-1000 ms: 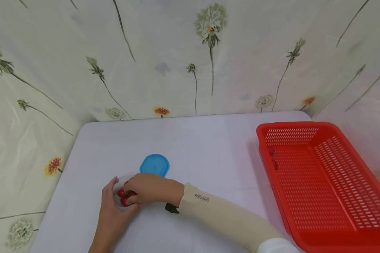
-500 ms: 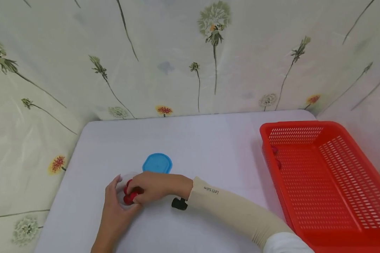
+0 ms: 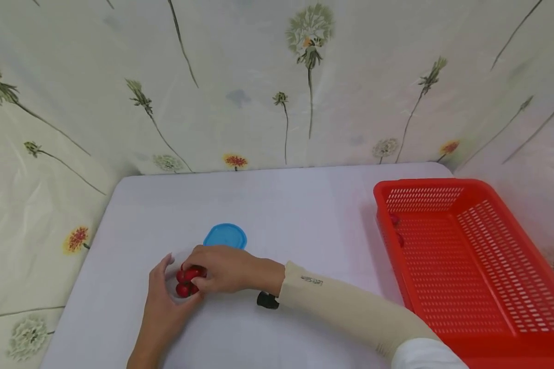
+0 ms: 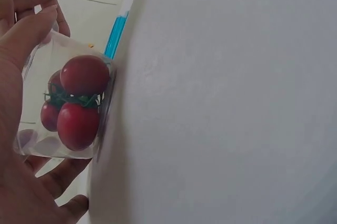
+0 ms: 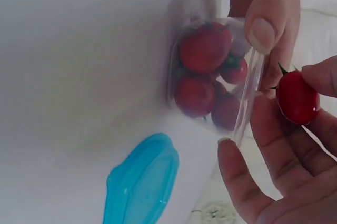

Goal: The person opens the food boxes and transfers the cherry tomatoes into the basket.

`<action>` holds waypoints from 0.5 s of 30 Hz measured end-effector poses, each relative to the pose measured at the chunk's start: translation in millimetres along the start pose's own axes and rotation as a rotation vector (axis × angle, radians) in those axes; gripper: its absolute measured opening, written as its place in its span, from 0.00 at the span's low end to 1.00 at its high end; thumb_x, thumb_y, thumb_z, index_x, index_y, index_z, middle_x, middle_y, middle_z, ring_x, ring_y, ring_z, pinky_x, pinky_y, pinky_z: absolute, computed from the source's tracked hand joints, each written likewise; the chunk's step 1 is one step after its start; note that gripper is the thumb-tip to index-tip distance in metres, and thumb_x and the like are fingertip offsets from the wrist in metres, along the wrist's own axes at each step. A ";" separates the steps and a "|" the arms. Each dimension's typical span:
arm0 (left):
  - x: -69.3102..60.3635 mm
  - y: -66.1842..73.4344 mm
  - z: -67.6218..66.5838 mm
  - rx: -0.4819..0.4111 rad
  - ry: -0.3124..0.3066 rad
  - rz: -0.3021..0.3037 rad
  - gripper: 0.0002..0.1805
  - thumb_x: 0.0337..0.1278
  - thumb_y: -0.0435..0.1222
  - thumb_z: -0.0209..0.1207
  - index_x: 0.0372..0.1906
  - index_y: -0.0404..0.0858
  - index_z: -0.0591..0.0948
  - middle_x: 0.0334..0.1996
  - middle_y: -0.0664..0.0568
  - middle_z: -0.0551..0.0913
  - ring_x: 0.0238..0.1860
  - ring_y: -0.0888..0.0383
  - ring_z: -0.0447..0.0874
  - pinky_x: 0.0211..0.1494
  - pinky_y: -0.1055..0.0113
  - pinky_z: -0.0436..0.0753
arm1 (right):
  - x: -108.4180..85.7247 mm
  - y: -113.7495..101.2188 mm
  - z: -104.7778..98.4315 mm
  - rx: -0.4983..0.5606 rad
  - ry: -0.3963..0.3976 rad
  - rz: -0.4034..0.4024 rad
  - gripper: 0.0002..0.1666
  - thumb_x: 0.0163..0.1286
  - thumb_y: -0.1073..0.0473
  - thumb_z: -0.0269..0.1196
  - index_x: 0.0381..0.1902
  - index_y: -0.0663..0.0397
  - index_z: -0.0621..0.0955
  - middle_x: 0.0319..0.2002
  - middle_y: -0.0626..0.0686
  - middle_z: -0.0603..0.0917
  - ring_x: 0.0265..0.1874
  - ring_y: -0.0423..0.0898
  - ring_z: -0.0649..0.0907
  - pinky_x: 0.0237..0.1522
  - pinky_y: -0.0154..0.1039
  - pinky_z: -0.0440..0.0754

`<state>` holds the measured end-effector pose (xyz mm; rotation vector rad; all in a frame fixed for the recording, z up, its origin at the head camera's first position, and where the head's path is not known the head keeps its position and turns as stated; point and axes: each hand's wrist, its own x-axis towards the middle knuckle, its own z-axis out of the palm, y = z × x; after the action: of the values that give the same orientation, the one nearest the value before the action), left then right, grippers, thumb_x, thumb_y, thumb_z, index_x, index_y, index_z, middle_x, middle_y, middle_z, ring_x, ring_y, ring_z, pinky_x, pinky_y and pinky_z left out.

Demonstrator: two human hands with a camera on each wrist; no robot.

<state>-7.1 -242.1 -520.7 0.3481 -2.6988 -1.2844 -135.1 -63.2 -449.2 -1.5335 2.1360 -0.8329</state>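
A small clear plastic box (image 5: 184,111) with several red cherry tomatoes (image 4: 79,126) in it stands on the white table at the left. My left hand (image 3: 165,305) grips the box, with thumb and fingers on opposite sides. Over the box's mouth my right hand (image 3: 228,267) pinches one cherry tomato (image 5: 297,98) by thumb and fingers. Its green calyx faces the box in the right wrist view. In the head view the right hand covers part of the box. Just behind the box lies a blue lid (image 3: 224,234), partly hidden by the right hand.
A large red plastic basket (image 3: 399,274) stands on the right of the table, with a couple of red tomatoes (image 3: 399,239) against its left wall. The right forearm, in a beige sleeve (image 3: 346,302), spans the table between basket and box. A flower-patterned sheet (image 3: 258,102) hangs behind.
The right hand has drawn back slightly to the right, and a tomato between its fingers shows more clearly. The left hand stays on the box.
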 end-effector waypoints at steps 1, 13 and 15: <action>-0.4 0.3 -0.5 0.004 -0.004 -0.003 0.61 0.52 0.50 0.79 0.83 0.47 0.51 0.76 0.43 0.61 0.73 0.40 0.65 0.70 0.31 0.68 | -1.2 -0.5 -1.9 -0.005 0.007 0.005 0.18 0.76 0.57 0.64 0.61 0.53 0.83 0.49 0.43 0.82 0.43 0.31 0.78 0.43 0.19 0.76; 5.0 15.5 -10.9 0.018 -0.112 -0.120 0.68 0.46 0.60 0.79 0.83 0.44 0.48 0.74 0.43 0.63 0.75 0.37 0.62 0.69 0.32 0.70 | -22.1 -9.8 -24.6 -0.058 0.000 0.000 0.17 0.74 0.59 0.65 0.58 0.52 0.82 0.50 0.45 0.81 0.45 0.33 0.77 0.43 0.20 0.77; 6.3 17.2 -11.7 0.028 -0.127 -0.144 0.68 0.45 0.60 0.79 0.83 0.44 0.48 0.74 0.42 0.63 0.75 0.36 0.61 0.69 0.33 0.71 | -28.2 -10.7 -27.0 -0.071 -0.005 -0.002 0.16 0.73 0.59 0.65 0.57 0.51 0.82 0.49 0.44 0.80 0.44 0.34 0.77 0.43 0.20 0.77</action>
<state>-13.2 -241.9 -499.9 0.4876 -2.8464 -1.3503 -134.6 -32.4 -422.8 -1.5714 2.1819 -0.7604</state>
